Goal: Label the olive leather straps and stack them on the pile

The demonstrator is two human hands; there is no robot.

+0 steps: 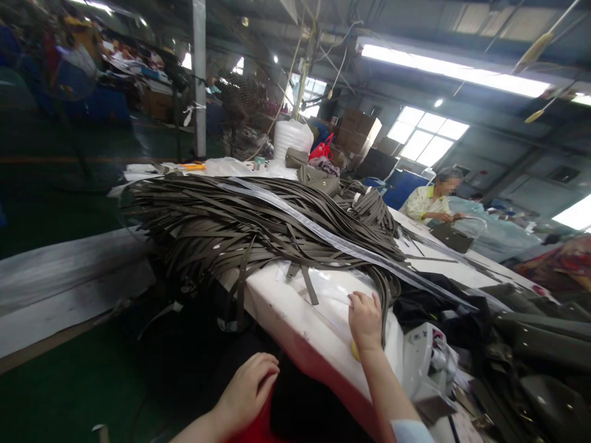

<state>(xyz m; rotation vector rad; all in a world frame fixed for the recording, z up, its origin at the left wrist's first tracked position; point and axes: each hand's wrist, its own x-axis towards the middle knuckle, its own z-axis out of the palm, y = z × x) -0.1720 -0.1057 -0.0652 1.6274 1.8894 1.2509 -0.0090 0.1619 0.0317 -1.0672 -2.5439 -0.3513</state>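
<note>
My right hand [367,320] rests at the near edge of the white table [295,335], fingers curled over white plastic sheeting [333,289]. Whether it grips anything there is hidden. Beside the wrist a bit of a yellow object [355,351] shows. My left hand [249,386] hangs lower, off the table's edge, its fingers bent together and nothing visible in them. In front of both hands lies a large heap of dark olive straps [258,221]. A long translucent strip [323,232] runs across it. One short strap end [309,286] lies left of my right hand.
Right of my arm stand a white plastic container [422,363] and dark olive bags [549,344]. Black cloth [443,301] lies behind them. Across the table a person [429,200] handles a dark bag [452,236]. A metal post [199,80] rises behind the heap.
</note>
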